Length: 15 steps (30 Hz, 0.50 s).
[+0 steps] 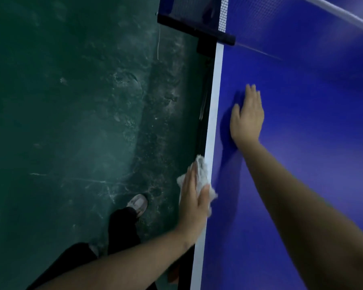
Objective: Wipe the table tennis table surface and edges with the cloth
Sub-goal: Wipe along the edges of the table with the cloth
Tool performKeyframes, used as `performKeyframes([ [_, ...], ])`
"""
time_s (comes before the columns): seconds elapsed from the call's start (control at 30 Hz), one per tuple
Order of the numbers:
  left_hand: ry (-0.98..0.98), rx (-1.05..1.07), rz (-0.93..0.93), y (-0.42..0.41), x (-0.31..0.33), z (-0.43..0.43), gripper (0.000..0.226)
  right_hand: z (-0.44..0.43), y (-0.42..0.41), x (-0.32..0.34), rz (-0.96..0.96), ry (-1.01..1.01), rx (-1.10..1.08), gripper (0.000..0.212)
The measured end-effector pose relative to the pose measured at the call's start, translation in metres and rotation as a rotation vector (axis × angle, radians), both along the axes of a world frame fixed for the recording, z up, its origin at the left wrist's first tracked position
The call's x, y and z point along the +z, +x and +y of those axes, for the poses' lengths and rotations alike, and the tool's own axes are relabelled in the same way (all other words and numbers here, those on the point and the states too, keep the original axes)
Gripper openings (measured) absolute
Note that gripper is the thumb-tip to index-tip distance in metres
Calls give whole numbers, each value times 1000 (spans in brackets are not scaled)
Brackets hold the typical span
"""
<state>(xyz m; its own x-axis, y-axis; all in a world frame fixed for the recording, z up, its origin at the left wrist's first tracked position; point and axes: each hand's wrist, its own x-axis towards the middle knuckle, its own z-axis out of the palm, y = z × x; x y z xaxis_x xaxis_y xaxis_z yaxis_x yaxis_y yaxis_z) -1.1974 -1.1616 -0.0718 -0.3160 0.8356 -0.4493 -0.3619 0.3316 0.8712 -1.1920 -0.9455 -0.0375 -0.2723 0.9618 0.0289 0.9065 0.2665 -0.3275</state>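
Head view, 2 hands. Left hand (194,197), fingers straight, is pressing the cloth (202,174) against the side edge of the table (215,101), likely wiping along it. Right hand (247,116), flat and holding nothing, is resting on the blue top, seemingly bracing the lean.

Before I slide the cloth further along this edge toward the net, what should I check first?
1. Cloth on the table's white edge stripe: ok, the left hand presses it there with straight fingers.
2. Right hand braced flat on the blue surface: ok.
3. Room to slide ahead: ok, until the net post.
4. Cloth reaching the edge's underside: cannot tell, hidden.
5. Floor dry under the shoe: cannot tell, patchy marks.
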Motion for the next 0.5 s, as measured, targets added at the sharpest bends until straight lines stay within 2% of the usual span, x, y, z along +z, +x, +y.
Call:
performKeyframes([
  [0.13, -59, -40, -128, 12, 2, -36, 53, 35, -30, -23, -90, -24, -40, 51],
  [0.27, -83, -27, -224, -4, -2, -11, 49, 35, -28, -30, -90, -2, -54, 51],
  [0.37, -59, -2, -137, -27, -7, 45, 43, 36, -28, -30, -98, 4, -59, 50],
  [0.5, -3, 41, 17, -52, -12, 117, 53, 36, -28, -29, -91, 0, -68, 50],
])
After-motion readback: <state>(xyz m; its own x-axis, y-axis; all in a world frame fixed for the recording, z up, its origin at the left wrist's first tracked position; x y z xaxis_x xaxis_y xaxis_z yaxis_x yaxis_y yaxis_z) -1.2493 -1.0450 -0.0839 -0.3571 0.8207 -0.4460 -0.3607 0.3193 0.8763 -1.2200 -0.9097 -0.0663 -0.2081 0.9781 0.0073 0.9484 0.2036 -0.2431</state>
